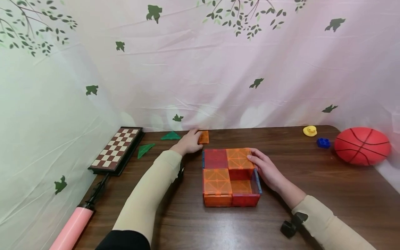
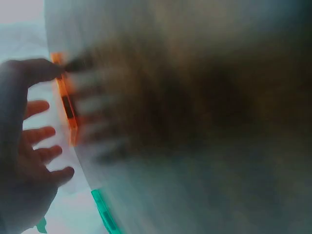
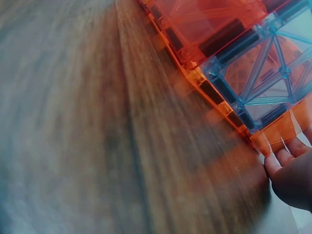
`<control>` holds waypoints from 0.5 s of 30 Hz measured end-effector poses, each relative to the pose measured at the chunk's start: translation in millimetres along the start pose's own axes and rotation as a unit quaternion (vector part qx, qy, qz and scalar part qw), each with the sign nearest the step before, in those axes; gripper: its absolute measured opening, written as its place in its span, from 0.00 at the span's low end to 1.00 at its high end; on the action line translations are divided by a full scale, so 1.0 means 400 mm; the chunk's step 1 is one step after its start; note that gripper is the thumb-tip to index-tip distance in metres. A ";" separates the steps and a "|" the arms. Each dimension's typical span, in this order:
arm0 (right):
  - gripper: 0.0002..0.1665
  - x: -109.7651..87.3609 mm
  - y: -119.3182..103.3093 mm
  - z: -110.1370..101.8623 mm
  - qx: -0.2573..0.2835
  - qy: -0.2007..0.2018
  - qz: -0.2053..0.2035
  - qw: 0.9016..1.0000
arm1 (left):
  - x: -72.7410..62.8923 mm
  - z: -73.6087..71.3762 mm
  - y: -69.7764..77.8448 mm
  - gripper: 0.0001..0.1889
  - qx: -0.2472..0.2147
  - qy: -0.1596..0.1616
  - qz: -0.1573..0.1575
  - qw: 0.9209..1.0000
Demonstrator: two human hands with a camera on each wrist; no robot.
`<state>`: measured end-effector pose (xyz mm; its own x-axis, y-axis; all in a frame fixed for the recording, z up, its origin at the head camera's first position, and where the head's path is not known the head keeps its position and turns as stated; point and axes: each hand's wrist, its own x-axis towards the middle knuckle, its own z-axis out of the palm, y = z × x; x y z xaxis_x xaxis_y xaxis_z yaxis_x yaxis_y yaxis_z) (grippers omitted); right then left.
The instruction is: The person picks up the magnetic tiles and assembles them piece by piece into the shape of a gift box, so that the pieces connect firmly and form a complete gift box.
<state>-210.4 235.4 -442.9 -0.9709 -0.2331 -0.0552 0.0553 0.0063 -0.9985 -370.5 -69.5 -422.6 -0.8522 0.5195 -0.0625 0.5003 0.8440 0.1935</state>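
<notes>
A low box of translucent magnetic tiles [image 1: 217, 182] sits on the wooden table, with orange, red and blue squares. Three squares cover its top; the front right quarter is uncovered and shows an orange floor. My right hand [image 1: 268, 170] holds the box's back right corner, thumb on the top orange tile, and its fingertips [image 3: 273, 165] lie along an orange wall. Farther back, my left hand [image 1: 188, 142] reaches to a loose orange square tile [image 1: 204, 137]. In the left wrist view its fingers are spread loosely and the thumb is at one end of that tile [image 2: 67, 105].
Two green triangle tiles [image 1: 170, 135] lie left of my left hand. At the left are a checkered board [image 1: 115, 147] and a pink pump [image 1: 73, 225]. A yellow duck [image 1: 310, 131], blue brick [image 1: 323, 142] and red ball [image 1: 362, 146] sit at the back right. A patterned curtain [image 1: 200, 69] borders the table.
</notes>
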 end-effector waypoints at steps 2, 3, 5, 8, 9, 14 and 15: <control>0.32 0.003 0.002 0.003 0.003 -0.001 0.001 1.000 | 0.011 0.000 -0.003 0.35 0.007 -0.006 -0.002 1.000; 0.32 0.004 0.003 0.004 0.004 -0.002 0.001 1.000 | 0.015 0.000 -0.004 0.35 0.007 -0.010 -0.004 1.000; 0.32 0.005 0.003 0.005 0.005 -0.002 0.003 1.000 | 0.020 0.003 -0.007 0.34 0.007 -0.017 -0.004 1.000; 0.33 0.005 0.001 0.003 0.005 0.001 0.005 1.000 | 0.023 0.008 -0.007 0.33 -0.001 -0.019 0.000 1.000; 0.33 0.004 0.001 0.001 0.004 0.001 0.005 1.000 | 0.023 0.010 -0.006 0.32 -0.006 -0.017 0.000 1.000; 0.34 0.004 0.001 -0.003 -0.001 0.003 0.007 1.000 | 0.011 0.013 -0.008 0.31 0.003 -0.015 -0.005 1.000; 0.34 0.005 0.000 -0.003 -0.001 0.003 0.006 1.000 | 0.006 0.012 -0.009 0.31 0.011 -0.013 -0.007 1.000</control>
<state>-212.5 236.1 -443.1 -0.9716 -0.2269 -0.0675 0.0668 0.0109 -0.9977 -373.6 -70.5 -428.0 -0.8544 0.5115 -0.0913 0.4927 0.8534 0.1703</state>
